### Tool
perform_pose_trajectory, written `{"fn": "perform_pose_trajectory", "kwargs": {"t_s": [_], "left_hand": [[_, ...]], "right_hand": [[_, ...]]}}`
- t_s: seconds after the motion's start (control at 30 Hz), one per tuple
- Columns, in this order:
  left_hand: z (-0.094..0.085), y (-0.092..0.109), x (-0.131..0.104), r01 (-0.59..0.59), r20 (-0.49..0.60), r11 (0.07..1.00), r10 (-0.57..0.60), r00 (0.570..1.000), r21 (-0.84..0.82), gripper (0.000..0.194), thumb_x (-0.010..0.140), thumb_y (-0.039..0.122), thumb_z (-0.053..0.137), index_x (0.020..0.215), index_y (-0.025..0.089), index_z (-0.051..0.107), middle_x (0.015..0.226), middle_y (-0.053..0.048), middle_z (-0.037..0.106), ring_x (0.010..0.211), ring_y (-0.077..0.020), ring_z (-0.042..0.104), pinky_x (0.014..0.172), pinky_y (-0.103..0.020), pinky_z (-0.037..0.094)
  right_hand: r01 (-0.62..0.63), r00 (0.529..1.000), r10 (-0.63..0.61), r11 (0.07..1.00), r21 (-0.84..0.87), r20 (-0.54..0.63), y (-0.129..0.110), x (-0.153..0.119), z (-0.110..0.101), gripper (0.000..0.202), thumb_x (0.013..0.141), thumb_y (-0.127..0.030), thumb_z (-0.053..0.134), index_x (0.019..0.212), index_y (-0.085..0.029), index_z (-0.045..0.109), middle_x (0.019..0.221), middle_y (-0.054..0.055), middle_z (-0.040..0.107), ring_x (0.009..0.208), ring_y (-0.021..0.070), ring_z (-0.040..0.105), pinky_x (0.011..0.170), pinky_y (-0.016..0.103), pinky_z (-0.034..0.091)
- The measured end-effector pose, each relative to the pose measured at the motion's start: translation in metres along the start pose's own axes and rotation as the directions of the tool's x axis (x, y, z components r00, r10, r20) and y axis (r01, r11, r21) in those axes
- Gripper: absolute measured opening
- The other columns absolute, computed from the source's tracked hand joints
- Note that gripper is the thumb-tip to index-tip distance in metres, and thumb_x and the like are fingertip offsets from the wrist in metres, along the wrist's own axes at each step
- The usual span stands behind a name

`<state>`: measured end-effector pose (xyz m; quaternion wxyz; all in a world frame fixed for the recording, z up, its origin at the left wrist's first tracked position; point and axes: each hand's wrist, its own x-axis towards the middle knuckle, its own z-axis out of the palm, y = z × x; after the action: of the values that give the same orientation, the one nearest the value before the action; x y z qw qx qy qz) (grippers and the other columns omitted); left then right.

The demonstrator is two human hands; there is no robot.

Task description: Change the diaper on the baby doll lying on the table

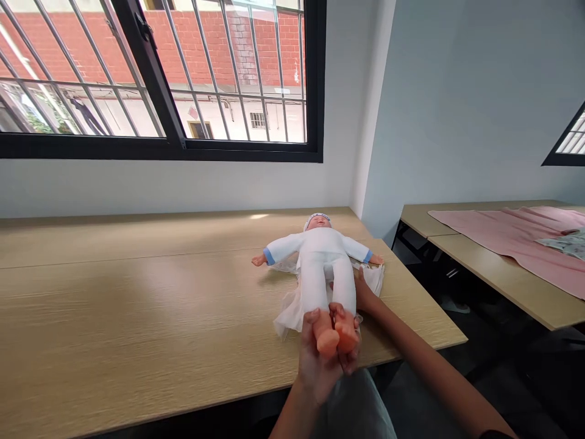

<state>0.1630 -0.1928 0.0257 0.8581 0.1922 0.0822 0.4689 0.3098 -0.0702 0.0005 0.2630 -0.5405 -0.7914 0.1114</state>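
Observation:
A baby doll (pixel 322 244) in a white suit with blue cuffs lies on its back, arms spread and feet towards me. It wears a white cap with a dark-patterned band. My left hand (pixel 320 366) is closed around both ankles, holding the feet together just above the table's front edge. Reaching in from the right, my right hand (pixel 363 294) is beside and partly under the doll's leg; most of its fingers are hidden. Thin, crumpled white material (pixel 289 311) lies beneath the doll and shows on both sides.
The doll is near the right end of a wooden table (pixel 137 305). A barred window (pixel 228 79) is in the wall behind. Across a gap to the right, another table (pixel 498 268) bears a pink cloth (pixel 512 228) and a patterned cloth (pixel 567 244).

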Motion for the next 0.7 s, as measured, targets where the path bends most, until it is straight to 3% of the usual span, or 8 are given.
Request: {"fn": "perform_pose_trajectory", "kwargs": {"t_s": [0.1, 0.17, 0.3, 0.4, 0.47, 0.57, 0.63, 0.7], "left_hand": [[-0.018, -0.012, -0.006, -0.021, -0.047, 0.999, 0.02, 0.999, -0.029, 0.04, 0.084, 0.058, 0.057, 0.097, 0.02, 0.062, 0.091, -0.009, 0.064, 0.069, -0.0194, 0.063, 0.048, -0.024, 0.045], [-0.024, -0.016, -0.008, -0.026, -0.095, 0.998, 0.021, 0.995, -0.05, 0.042, 0.085, 0.058, 0.058, 0.102, 0.02, 0.066, 0.096, -0.012, 0.067, 0.085, -0.0244, 0.067, 0.063, -0.032, 0.054], [-0.026, -0.019, -0.015, 0.01, -0.167, 0.996, -0.025, 0.986, -0.088, 0.051, 0.086, 0.061, 0.054, 0.121, 0.026, 0.067, 0.116, -0.014, 0.067, 0.113, -0.0319, 0.062, 0.09, -0.051, 0.051], [-0.034, -0.019, -0.03, 0.034, -0.172, 0.995, -0.051, 0.984, -0.096, 0.058, 0.081, 0.067, 0.057, 0.124, 0.03, 0.066, 0.131, -0.013, 0.062, 0.127, -0.0359, 0.052, 0.095, -0.059, 0.047], [-0.043, -0.016, -0.046, 0.079, -0.18, 0.994, -0.092, 0.979, -0.074, 0.06, 0.079, 0.067, 0.06, 0.124, 0.028, 0.067, 0.136, -0.014, 0.059, 0.129, -0.0369, 0.051, 0.098, -0.058, 0.046], [-0.056, -0.003, -0.072, 0.142, -0.314, 0.986, -0.107, 0.943, 0.09, 0.052, 0.079, 0.056, 0.068, 0.12, 0.025, 0.067, 0.127, -0.014, 0.064, 0.102, -0.0345, 0.069, 0.088, -0.05, 0.055], [-0.058, 0.01, -0.084, 0.147, -0.448, 0.933, 0.018, 0.894, 0.33, 0.048, 0.076, 0.048, 0.074, 0.116, 0.026, 0.064, 0.107, -0.011, 0.072, 0.063, -0.0271, 0.073, 0.055, -0.038, 0.059], [-0.053, 0.025, -0.087, 0.122, -0.496, 0.82, 0.212, 0.842, 0.559, 0.04, 0.073, 0.043, 0.078, 0.105, 0.023, 0.064, 0.08, -0.005, 0.072, 0.037, -0.018, 0.061, 0.033, -0.024, 0.044]], "right_hand": [[0.016, 0.986, -0.006, 0.998, -0.065, 0.164, -0.005, -0.001, -0.006, 0.036, 0.086, -0.039, 0.057, 0.116, -0.025, 0.07, 0.138, 0.011, 0.057, 0.136, 0.0433, 0.038, 0.114, 0.068, 0.003], [0.012, 0.98, 0.003, 0.997, -0.079, 0.198, -0.007, 0.0, -0.008, 0.037, 0.086, -0.035, 0.057, 0.12, -0.025, 0.069, 0.143, 0.012, 0.053, 0.14, 0.0431, 0.033, 0.113, 0.071, -0.002], [0.02, 0.994, -0.014, 0.998, -0.055, 0.11, -0.003, -0.003, -0.009, 0.041, 0.086, -0.029, 0.055, 0.126, -0.023, 0.064, 0.147, 0.014, 0.048, 0.14, 0.038, 0.035, 0.114, 0.069, 0.001], [0.012, 0.999, -0.009, 0.998, -0.062, 0.049, 0.005, -0.012, -0.013, 0.036, 0.09, -0.024, 0.048, 0.12, -0.023, 0.066, 0.136, 0.013, 0.059, 0.13, 0.035, 0.049, 0.113, 0.07, 0.007], [-0.026, 0.999, 0.025, 0.997, -0.067, -0.02, 0.01, -0.023, -0.018, 0.032, 0.093, -0.024, 0.044, 0.114, -0.022, 0.068, 0.123, 0.011, 0.067, 0.12, 0.0319, 0.057, 0.113, 0.067, 0.016], [-0.015, 0.981, 0.011, 1.0, -0.016, -0.195, 0.007, -0.046, -0.026, 0.03, 0.097, -0.029, 0.04, 0.104, -0.021, 0.067, 0.11, 0.009, 0.071, 0.107, 0.0277, 0.062, 0.11, 0.056, 0.031], [0.076, 0.955, -0.06, 0.996, 0.044, -0.291, -0.005, -0.059, -0.03, 0.026, 0.098, -0.031, 0.042, 0.099, -0.021, 0.066, 0.105, 0.008, 0.071, 0.104, 0.026, 0.063, 0.107, 0.049, 0.037], [0.164, 0.932, -0.122, 0.982, 0.096, -0.342, -0.023, -0.067, -0.032, 0.023, 0.098, -0.032, 0.044, 0.096, -0.022, 0.065, 0.1, 0.007, 0.071, 0.103, 0.0243, 0.062, 0.105, 0.045, 0.039]]}}
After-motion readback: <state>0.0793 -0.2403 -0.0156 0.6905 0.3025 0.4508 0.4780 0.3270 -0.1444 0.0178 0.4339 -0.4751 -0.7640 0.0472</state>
